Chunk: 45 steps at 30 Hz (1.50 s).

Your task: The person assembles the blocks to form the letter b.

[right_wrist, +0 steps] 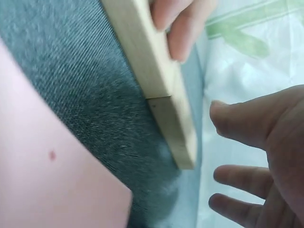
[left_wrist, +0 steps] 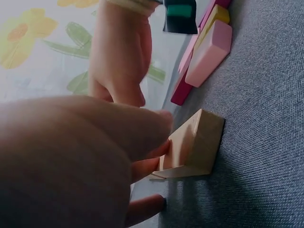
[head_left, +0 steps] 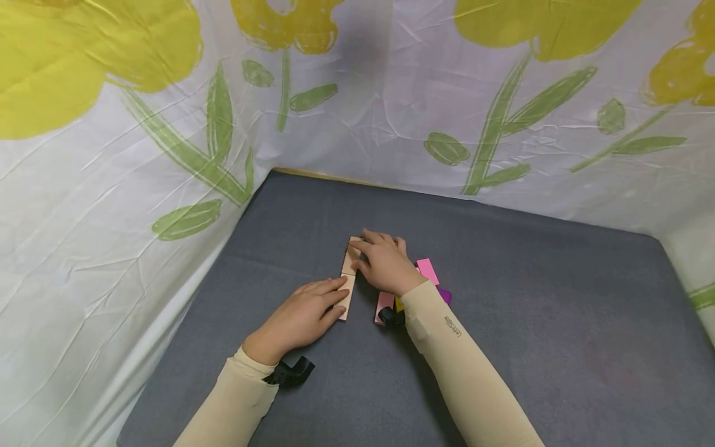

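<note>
Two plain wooden blocks lie end to end in a line on the grey cloth: a near block [head_left: 344,311] and a far block [head_left: 349,264]. My left hand [head_left: 301,316] lies over the near block from the left, its fingers extended and touching the wood. Over the right side of the far block is my right hand [head_left: 388,264]. In the right wrist view its thumb and fingers [right_wrist: 244,121] are spread apart with nothing between them. The seam [right_wrist: 159,97] between the blocks shows there as a thin line.
Coloured blocks lie under and beside the right forearm: a light pink block [head_left: 385,301], a bright pink block [head_left: 427,271], a purple block [head_left: 445,296] and a yellow block [left_wrist: 218,16]. A flower-printed white curtain [head_left: 357,136] hangs behind the table [head_left: 558,335].
</note>
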Available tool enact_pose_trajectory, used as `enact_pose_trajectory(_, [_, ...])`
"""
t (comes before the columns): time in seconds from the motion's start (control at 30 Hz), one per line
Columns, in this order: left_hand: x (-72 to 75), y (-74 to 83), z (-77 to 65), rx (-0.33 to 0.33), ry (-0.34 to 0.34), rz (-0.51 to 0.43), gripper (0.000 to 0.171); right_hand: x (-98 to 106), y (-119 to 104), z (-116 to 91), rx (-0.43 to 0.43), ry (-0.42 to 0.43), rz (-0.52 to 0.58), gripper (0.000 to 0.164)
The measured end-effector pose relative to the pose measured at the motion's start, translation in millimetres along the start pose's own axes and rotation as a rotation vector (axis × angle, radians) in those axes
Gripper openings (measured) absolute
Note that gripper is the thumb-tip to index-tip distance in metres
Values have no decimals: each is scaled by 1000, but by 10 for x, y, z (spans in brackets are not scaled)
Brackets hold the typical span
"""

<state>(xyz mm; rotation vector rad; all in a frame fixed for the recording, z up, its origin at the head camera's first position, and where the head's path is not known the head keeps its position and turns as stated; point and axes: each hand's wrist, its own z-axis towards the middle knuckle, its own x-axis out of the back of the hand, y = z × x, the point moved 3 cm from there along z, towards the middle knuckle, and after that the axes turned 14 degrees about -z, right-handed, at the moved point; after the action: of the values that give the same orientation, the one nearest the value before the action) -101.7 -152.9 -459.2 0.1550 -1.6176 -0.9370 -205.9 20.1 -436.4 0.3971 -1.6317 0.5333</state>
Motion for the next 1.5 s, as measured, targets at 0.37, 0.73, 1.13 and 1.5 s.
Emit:
enact_pose_trajectory(0.37, [-1,-22,2,11,11,-6,38,119,-42,-446,5,65,50,38])
enact_pose_trajectory(0.73, [-17,-58,12,-27,30,-15,37,-3,-98,-907,20,149,4,28])
enact_pose_trajectory(1.13, [-7,-64,20,13,26,-51,41,-145,-115,-1060,1,202,-27,27])
enact_pose_trajectory(1.5, [-6,-64,17,0,40,-39,44,-193,-255,-1182,124,239,-44,29])
